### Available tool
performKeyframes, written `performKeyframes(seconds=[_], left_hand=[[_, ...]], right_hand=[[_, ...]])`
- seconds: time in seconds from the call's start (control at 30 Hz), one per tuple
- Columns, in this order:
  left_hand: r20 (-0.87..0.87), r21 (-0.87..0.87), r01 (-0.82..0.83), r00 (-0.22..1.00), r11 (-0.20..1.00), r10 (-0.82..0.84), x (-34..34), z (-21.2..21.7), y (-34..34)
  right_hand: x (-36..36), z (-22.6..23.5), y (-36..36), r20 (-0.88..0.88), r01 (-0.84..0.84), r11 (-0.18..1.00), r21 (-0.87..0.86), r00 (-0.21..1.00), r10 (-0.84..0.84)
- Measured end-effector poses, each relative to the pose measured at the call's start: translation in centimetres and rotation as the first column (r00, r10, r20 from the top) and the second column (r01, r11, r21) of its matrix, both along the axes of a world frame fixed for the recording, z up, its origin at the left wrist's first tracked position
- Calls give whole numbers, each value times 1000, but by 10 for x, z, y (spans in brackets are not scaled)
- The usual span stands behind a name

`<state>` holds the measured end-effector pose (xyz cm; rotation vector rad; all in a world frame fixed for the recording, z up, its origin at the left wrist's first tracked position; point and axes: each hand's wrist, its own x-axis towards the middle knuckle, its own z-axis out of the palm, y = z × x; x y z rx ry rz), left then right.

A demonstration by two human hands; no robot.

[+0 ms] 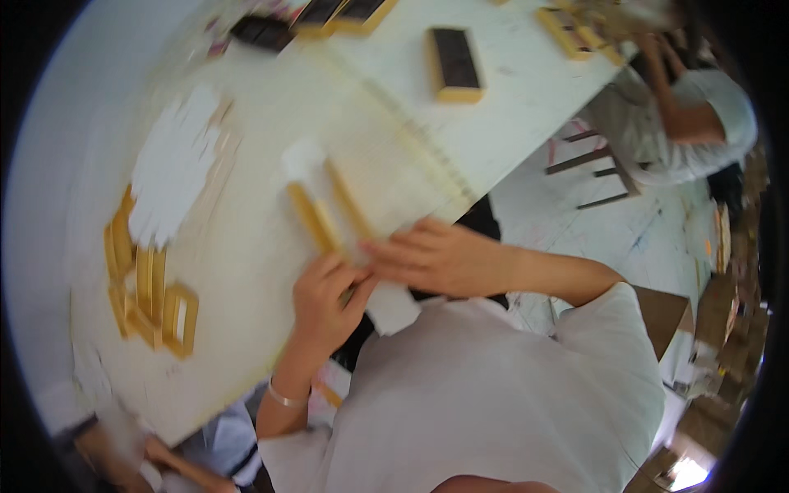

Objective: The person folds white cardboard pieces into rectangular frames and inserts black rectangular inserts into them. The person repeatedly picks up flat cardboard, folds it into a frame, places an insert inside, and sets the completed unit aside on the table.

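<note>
- Shirt (pixel 485 394): white, plain across the front, loose in cut, with soft greyish shading in the folds.
- Left sleeve (pixel 296 456): short, of the same white cloth, partly cropped by shadow and creases.
- Right sleeve (pixel 612 345): short, white, wide at the hem, finishing near the elbow.
- Bangle (pixel 286 400): one, slim, pale and silvery, circling the left wrist.
- Left hand (pixel 322 300): bare, slightly blurred.
- Right hand (pixel 444 256): bare, with forearm uncovered up to the sleeve hem.
</note>
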<state>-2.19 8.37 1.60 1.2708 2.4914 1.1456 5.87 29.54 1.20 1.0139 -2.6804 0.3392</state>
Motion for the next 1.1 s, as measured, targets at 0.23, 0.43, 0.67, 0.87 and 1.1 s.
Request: performKeyframes(seconds=[0.23,0.43,0.67,0.87,1.1], left_hand=[[472,268,102,853,958,-223,-10,11,-7],[369,332,-123,929,935,-9,6,-12,0],[118,208,-109,989,972,85,9,-7,3],[-196,54,-73,977,996,82,23,-12,-1],[-10,-232,255,964,939,-264,-22,22,-17]], right_hand=[[-16,-24,-8,167,7,786,-618,978,122],[-5,-17,-31,383,315,548,-774,924,10],[0,-15,-32,130,229,810,-540,973,-189],[-7,2,-34,185,226,951,-211,965,-188],[-37,37,-1,433,128,943,-307,901,18]])
